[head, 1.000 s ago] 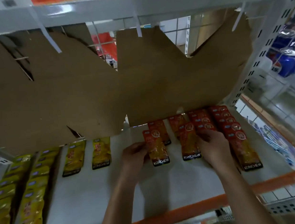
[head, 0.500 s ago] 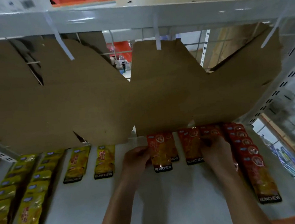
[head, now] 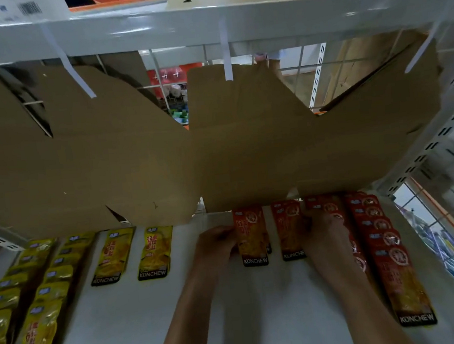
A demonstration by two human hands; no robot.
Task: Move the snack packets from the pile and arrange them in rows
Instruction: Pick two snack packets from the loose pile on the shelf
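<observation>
Both hands reaching in on the shelf [head: 258, 305]
Left hand [head: 215, 244] fingers pinch a red packet [head: 251, 237]; right hand [head: 324, 232] fingers curl round another red packet [head: 288, 229].

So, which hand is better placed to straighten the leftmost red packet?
Left. The left hand already touches the leftmost red packet at its edge; the right hand rests further right.

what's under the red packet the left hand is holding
A second red packet peeks out at the right edge of the held red packet, gripped by the left hand. Whether more lie beneath is covered.
</observation>
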